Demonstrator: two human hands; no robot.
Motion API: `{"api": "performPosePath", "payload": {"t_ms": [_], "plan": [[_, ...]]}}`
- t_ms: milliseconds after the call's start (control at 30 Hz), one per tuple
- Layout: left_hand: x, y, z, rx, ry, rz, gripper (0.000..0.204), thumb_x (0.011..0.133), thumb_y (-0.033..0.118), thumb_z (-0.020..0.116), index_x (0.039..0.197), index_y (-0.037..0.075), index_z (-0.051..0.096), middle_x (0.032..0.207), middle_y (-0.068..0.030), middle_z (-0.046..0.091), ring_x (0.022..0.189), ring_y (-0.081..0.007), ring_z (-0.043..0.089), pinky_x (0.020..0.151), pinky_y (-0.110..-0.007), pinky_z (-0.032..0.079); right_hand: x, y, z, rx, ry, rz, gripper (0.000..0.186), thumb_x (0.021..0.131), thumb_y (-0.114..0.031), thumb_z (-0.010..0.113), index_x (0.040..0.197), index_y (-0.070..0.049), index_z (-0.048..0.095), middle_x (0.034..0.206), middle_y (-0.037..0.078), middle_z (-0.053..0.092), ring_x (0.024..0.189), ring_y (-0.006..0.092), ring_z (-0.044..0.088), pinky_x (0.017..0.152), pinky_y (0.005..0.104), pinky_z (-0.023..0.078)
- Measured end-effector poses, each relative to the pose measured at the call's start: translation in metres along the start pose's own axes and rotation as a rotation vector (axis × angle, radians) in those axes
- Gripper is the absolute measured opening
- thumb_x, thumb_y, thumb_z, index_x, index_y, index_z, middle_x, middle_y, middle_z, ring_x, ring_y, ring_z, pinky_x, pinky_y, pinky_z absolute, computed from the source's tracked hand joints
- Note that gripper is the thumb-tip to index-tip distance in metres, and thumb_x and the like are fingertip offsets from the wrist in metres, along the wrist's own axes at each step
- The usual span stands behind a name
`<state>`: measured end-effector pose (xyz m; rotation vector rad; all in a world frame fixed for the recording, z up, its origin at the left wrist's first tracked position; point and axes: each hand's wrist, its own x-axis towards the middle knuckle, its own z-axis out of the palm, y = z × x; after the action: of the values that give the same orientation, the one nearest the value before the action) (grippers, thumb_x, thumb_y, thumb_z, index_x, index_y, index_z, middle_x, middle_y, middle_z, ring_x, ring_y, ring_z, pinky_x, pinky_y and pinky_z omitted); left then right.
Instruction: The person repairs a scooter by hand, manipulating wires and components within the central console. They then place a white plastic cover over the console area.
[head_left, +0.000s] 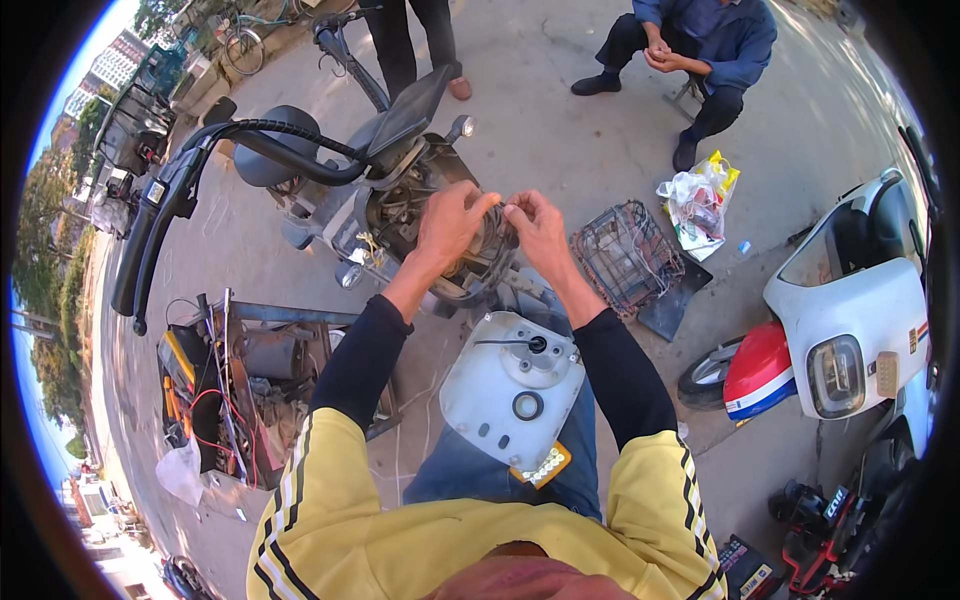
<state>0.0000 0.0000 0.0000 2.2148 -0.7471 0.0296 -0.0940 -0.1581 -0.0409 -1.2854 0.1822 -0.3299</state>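
Both my hands meet over the opened front body of an electric scooter (pixel 440 165), where wiring and inner parts lie exposed. The fingers of my left hand (pixel 450 225) are closed, thumb and forefinger reaching toward the right. My right hand (pixel 540 230) pinches close beside them, its fingertips nearly touching the left thumb. Whatever sits between the fingertips is too small to make out. Across my lap lies a white plastic panel (pixel 465 390) with round and oval holes and a black cable at its upper part. A yellow-framed LED light (pixel 545 466) shows below it.
Left of me stands a tool tray (pixel 235 480) with screwdrivers and red wire. To the right are a rusty wire basket (pixel 628 258), a plastic bag (pixel 700 205) and a white scooter (pixel 850 300). A seated person (pixel 720 45) and a standing person (pixel 420 40) are ahead.
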Motion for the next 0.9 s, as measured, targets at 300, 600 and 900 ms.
{"api": "performPosePath", "payload": {"t_ms": [300,600,900], "plan": [[0.020,0.017,-0.012,-0.644,-0.428,-0.597,0.036,0.107,0.033,0.068,0.094,-0.001,0.072,0.079,-0.0030,0.067,0.058,-0.0077,0.052,0.049,-0.024,0.036,0.008,0.001,-0.005,-0.320,0.027,-0.142,0.009,0.102,-0.010,0.068,0.103,-0.001,0.067,0.080,0.007,0.069,0.071,0.0145,0.063,0.068,0.0339,0.052],[0.011,0.017,-0.012,-0.522,-0.313,-0.333,0.022,0.104,0.021,0.071,0.096,0.001,0.076,0.086,-0.0016,0.072,0.072,-0.0079,0.060,0.070,-0.027,0.050,0.001,-0.008,-0.001,-0.441,0.026,-0.191,0.011,0.101,-0.011,0.070,0.105,-0.001,0.068,0.077,0.011,0.070,0.066,0.0206,0.063,0.067,0.0375,0.053],[-0.001,0.014,-0.026,-0.249,-0.245,0.079,0.023,0.101,0.021,0.077,0.106,-0.001,0.076,0.090,-0.0047,0.073,0.083,-0.0127,0.066,0.075,-0.031,0.052,0.000,-0.016,0.002,-0.401,0.016,-0.127,0.013,0.099,-0.011,0.071,0.103,0.001,0.070,0.077,0.014,0.073,0.068,0.0198,0.068,0.066,0.0371,0.054]]}}
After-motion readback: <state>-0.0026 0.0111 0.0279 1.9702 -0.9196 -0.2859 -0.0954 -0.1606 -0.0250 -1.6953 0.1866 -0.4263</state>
